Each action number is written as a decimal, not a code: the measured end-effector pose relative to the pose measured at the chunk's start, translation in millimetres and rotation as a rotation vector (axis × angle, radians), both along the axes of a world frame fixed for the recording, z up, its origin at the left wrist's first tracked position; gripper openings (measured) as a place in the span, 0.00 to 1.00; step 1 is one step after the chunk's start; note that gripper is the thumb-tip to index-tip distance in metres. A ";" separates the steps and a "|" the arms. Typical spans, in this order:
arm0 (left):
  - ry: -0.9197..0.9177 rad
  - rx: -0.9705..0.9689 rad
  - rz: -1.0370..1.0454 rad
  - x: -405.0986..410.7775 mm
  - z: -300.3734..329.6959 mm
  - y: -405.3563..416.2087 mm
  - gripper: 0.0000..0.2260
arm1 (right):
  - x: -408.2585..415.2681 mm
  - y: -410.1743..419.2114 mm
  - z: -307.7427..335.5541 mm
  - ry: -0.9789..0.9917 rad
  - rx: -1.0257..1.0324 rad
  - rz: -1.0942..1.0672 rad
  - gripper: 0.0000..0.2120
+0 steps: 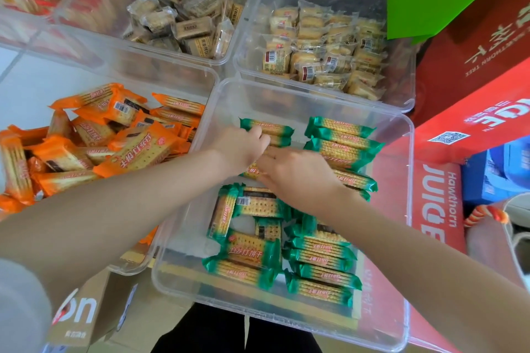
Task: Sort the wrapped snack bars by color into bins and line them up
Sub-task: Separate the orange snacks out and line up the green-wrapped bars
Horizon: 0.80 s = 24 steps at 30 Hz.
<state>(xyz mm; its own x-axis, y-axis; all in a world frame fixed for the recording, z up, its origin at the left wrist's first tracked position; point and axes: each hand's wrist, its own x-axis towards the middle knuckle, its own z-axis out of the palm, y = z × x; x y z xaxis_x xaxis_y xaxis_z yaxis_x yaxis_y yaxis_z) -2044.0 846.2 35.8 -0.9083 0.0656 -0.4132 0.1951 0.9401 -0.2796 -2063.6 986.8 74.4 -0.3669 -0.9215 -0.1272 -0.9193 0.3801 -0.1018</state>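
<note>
Both hands inside clear plastic bin (401,135). Left hand (243,146) curled over green-wrapped cracker bar (268,127); right hand (292,172) beside it, fingers bent onto bar beneath, grip unclear. Neat green row (341,149) just right of right hand; loose green heap (252,246) nearer body. Risk: glossy, slippery film wrappers slide, knocking row askew. Orange bars (120,146) left of left hand.

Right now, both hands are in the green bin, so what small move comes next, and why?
Probably set the green bars under the left hand and right hand flat into the left column, since the right column is already lined up and loose bars lie askew nearer.
</note>
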 end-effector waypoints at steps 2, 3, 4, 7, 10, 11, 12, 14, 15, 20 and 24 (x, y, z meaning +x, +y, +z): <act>0.007 -0.008 -0.007 -0.3 1.3 2.2 0.17 | 19.4 7.8 -9.9 -0.107 0.091 0.018 0.12; 0.005 -0.022 -0.011 -0.8 2.3 2.7 0.19 | 28.6 9.9 -16.2 -0.155 0.132 0.018 0.16; 0.010 -0.030 -0.008 -1.0 4.0 2.7 0.20 | 37.2 10.1 -20.7 -0.193 0.164 0.007 0.20; 0.039 -0.046 -0.007 0.7 7.1 1.1 0.22 | 52.3 4.7 -33.0 -0.151 0.253 0.008 0.24; 0.055 -0.074 -0.004 4.0 9.4 2.7 0.22 | 52.3 0.3 -38.6 -0.055 0.266 -0.020 0.24; 0.072 -0.081 -0.007 5.4 12.9 3.4 0.20 | 50.8 -0.3 -39.0 -0.047 0.276 -0.043 0.24; 0.085 -0.089 -0.018 7.6 17.4 3.9 0.18 | 49.1 -0.4 -40.3 -0.037 0.284 -0.067 0.25; 0.091 -0.098 -0.042 16.8 26.0 4.0 0.15 | 48.3 -1.0 -44.0 -0.024 0.308 -0.110 0.26; 0.096 -0.095 -0.053 23.0 29.6 3.5 0.14 | 49.3 -1.8 -45.9 -0.036 0.322 -0.128 0.27; 0.035 -0.017 -0.174 60.0 52.5 -2.7 0.09 | 42.5 -6.1 -36.1 -0.093 0.226 -0.154 0.18; -0.099 0.031 -0.235 74.5 43.0 -2.9 0.11 | 16.8 -8.2 -20.1 -0.166 0.157 -0.232 0.14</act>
